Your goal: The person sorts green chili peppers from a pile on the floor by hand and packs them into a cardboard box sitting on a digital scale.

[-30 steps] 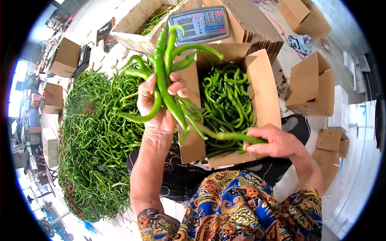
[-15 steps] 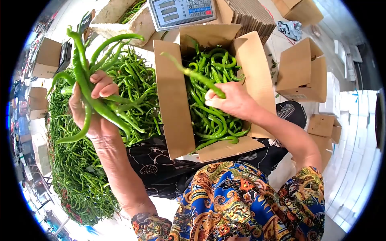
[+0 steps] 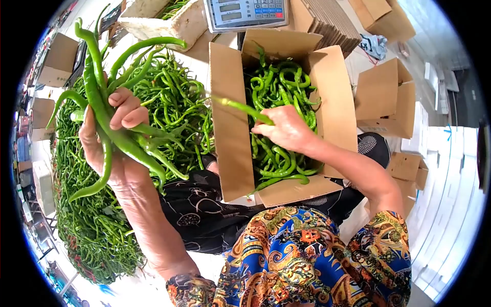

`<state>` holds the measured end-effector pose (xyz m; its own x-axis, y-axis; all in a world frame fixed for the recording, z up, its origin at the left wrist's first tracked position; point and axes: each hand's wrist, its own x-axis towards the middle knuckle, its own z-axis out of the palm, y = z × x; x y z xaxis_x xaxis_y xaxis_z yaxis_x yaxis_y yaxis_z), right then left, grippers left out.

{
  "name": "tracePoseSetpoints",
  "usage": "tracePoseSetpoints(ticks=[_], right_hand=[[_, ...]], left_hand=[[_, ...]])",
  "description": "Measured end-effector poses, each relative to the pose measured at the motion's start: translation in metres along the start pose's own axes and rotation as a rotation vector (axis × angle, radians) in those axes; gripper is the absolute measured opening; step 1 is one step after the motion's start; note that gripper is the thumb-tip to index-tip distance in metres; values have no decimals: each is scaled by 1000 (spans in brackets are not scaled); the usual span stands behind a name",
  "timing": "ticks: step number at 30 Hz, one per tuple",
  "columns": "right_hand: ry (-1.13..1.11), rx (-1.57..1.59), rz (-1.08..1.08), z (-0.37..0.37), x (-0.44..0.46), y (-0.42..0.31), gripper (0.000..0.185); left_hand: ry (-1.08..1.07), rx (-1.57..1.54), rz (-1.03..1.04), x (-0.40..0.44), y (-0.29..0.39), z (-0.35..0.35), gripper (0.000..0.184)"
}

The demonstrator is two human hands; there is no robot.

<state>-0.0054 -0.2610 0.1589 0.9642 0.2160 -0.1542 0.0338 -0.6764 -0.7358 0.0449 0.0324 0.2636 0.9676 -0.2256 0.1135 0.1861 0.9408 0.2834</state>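
The left hand (image 3: 118, 162), gripping a bunch of peppers (image 3: 97, 94), has swung away from the box (image 3: 232, 128) — leaving the right hand (image 3: 287, 129), pinching one pepper (image 3: 245, 109), alone above it.

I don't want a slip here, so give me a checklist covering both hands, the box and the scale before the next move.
1. Left hand has a hold on its bunch of green peppers: ok, fingers and thumb wrap around it.
2. Right hand has a hold on its single pepper: ok, gripped near one end.
3. Flaps of the cardboard box spread open: ok.
4. Box opening unobstructed: not ok, the right hand and forearm are over it.
5. Scale reading: cannot tell, no digits legible.
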Motion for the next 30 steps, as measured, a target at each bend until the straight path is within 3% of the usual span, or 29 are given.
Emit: tracePoseSetpoints(ticks=[3, 4, 7, 9, 11, 16, 17, 19, 22, 25, 30], right_hand=[[56, 82, 48, -45, -4, -28, 20], [111, 15, -76, -52, -3, -26, 22], [-172, 329, 317, -72, -15, -44, 23], [-343, 556, 384, -78, -23, -40, 20], [-355, 681, 422, -82, -23, -43, 21], [-186, 729, 18, -125, 104, -89, 23], [-17, 854, 2, -129, 149, -102, 34], [96, 658, 13, -149, 232, -105, 55], [130, 360, 120, -137, 214, -118, 77], [-111, 506, -36, -110, 158, -96, 45], [-204, 566, -69, -96, 89, -68, 41]], left_hand=[[0, -11, 12, -4, 1, 3, 47], [5, -16, 13, -6, 1, 3, 43], [57, 22, 22, -6, -3, 7, 36], [138, 49, 42, -9, -7, 10, 36], [179, 46, 45, -14, -14, 15, 39], [185, 56, 61, -21, -23, 28, 35], [200, 25, 68, -20, -24, 27, 34], [219, 13, 66, -16, -21, 23, 38], [212, 0, 48, -13, -20, 18, 35], [181, -53, -19, -14, -24, 15, 40], [-24, -182, -177, -19, -42, 23, 55]])
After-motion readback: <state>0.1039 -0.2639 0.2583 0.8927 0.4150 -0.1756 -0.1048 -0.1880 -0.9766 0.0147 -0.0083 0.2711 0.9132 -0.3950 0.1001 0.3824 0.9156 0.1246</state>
